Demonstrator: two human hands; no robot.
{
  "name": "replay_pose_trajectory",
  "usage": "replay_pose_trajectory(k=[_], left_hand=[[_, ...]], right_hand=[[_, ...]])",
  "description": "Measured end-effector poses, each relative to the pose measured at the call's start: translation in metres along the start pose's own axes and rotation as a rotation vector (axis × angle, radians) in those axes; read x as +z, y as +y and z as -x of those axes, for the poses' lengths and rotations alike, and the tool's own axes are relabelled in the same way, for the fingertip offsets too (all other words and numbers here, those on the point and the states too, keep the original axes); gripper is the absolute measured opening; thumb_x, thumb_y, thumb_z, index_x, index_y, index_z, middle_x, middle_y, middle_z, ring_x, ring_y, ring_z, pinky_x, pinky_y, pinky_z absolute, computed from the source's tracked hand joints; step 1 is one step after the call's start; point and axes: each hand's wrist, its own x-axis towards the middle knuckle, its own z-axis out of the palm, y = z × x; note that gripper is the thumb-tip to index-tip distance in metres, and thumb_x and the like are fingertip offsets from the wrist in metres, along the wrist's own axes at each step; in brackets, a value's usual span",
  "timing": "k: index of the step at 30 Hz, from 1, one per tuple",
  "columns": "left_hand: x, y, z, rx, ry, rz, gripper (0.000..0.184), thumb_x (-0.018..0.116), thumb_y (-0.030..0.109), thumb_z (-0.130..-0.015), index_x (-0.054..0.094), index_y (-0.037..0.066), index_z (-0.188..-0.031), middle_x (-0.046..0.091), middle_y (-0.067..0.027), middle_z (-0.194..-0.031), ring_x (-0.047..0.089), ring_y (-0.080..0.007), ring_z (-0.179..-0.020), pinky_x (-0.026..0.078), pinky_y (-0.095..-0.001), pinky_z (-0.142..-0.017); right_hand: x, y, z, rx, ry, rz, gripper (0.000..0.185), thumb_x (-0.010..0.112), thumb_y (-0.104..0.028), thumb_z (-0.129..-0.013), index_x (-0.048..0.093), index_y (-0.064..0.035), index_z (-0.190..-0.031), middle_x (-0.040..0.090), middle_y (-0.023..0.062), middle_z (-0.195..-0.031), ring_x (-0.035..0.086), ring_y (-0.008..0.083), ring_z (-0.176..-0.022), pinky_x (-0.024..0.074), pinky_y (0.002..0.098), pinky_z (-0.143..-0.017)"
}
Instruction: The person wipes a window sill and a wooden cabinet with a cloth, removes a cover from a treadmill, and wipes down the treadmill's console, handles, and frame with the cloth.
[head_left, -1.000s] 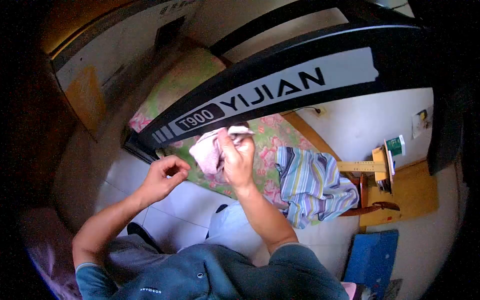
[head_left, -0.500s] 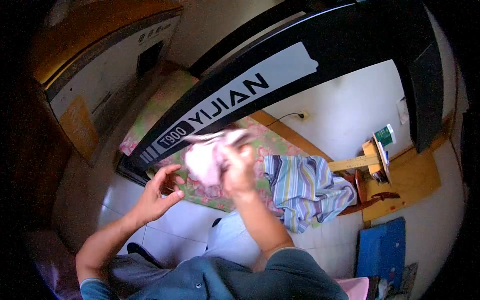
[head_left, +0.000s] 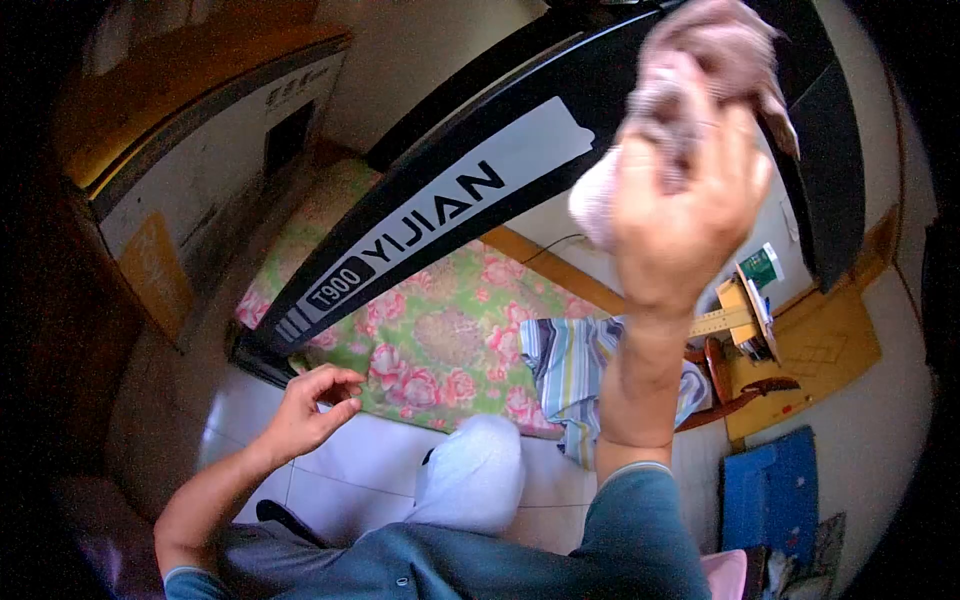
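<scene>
My right hand [head_left: 685, 215] is raised at the upper right, its fingers wrapped around a crumpled pale pink cloth [head_left: 715, 50]. The cloth is in front of the upper part of a long black machine frame [head_left: 490, 110]; whether it touches the frame I cannot tell. A white label on the frame reads "T900 YIJIAN" [head_left: 550, 140]. Low on the left, my left hand [head_left: 308, 408] hangs near the frame's lower end, with nothing in it. Its fingers are loosely bent and the thumb stands apart.
Behind the frame lies a green floral sheet [head_left: 440, 340] with pink flowers. A striped cloth [head_left: 575, 365] is draped to its right, near a wooden item [head_left: 760, 395]. A blue panel [head_left: 770, 495] leans at the lower right. White floor tiles [head_left: 350, 465] show below.
My right hand has carried the pink cloth from the middle up and to the right, along the frame. My left hand has barely moved, its fingers slightly closer together.
</scene>
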Motion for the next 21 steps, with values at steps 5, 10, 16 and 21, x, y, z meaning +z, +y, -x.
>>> replay_pose_trajectory(k=[5, 10, 16, 21], left_hand=[[0.005, 0.005, 0.002, 0.029, -0.034, -0.051, 0.023, 0.071, 0.008, -0.085, 0.067, 0.000, -0.107, 0.063, -0.0055, -0.089, 0.063, -0.0123, -0.079, 0.052, -0.0270, -0.072], [0.003, 0.007, 0.003, 0.087, -0.052, -0.125, 0.020, 0.071, 0.008, -0.084, 0.069, 0.000, -0.102, 0.064, -0.0077, -0.086, 0.065, -0.0150, -0.079, 0.052, -0.0274, -0.071], [0.003, 0.016, 0.002, 0.094, -0.087, -0.177, 0.028, 0.072, 0.006, -0.083, 0.067, 0.000, -0.110, 0.065, -0.0068, -0.089, 0.064, -0.0147, -0.080, 0.053, -0.0279, -0.075], [0.002, 0.023, 0.003, -0.022, -0.124, 0.617, 0.068, 0.071, 0.013, -0.085, 0.037, 0.006, -0.144, 0.053, -0.0107, -0.128, 0.062, -0.0163, -0.097, 0.054, -0.0313, -0.087]], right_hand=[[0.019, -0.041, 0.045, -0.459, -0.241, -0.478, 0.016, 0.064, -0.023, -0.072, 0.067, -0.0096, -0.080, 0.068, 0.0128, -0.101, 0.061, 0.0264, -0.090, 0.0488, 0.0408, -0.083], [-0.003, 0.018, -0.003, -0.202, 0.158, -0.055, 0.025, 0.071, -0.014, -0.073, 0.072, -0.0101, -0.097, 0.067, 0.0116, -0.109, 0.058, 0.0270, -0.090, 0.0449, 0.0382, -0.081], [0.007, -0.032, 0.047, -0.399, -0.212, -0.447, 0.013, 0.071, -0.014, -0.071, 0.069, -0.0130, -0.084, 0.067, 0.0055, -0.093, 0.060, 0.0245, -0.080, 0.0497, 0.0359, -0.069], [-0.005, -0.053, 0.060, -0.173, -0.370, -1.017, 0.032, 0.076, -0.009, -0.062, 0.070, -0.0101, -0.093, 0.068, 0.0077, -0.100, 0.062, 0.0272, -0.085, 0.0499, 0.0356, -0.072]])
